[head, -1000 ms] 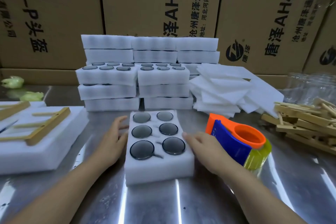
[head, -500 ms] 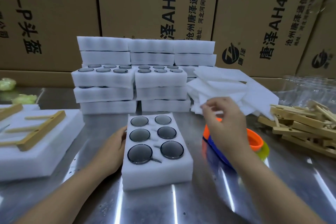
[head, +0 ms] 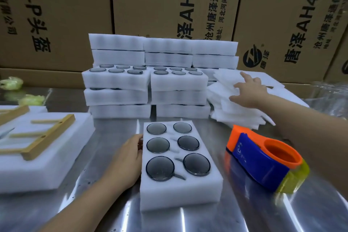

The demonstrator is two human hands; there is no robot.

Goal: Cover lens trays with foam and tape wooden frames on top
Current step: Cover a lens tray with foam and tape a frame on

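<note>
A white foam lens tray with several dark round lenses lies uncovered in front of me on the metal table. My left hand rests flat against the tray's left side, fingers together, holding nothing. My right hand reaches out over the pile of thin white foam sheets at the back right, fingers spread and touching the top sheets. An orange and blue tape dispenser with yellowish tape lies to the right of the tray.
Stacks of filled foam lens trays stand behind the near tray. At the left lies a foam-covered tray with a wooden frame on top. Cardboard boxes wall off the back. Clear plastic sits at the far right.
My right hand left the tray's right side, rose over the tape dispenser and reached back to the foam sheet pile. My left hand stayed at the tray's left side.
</note>
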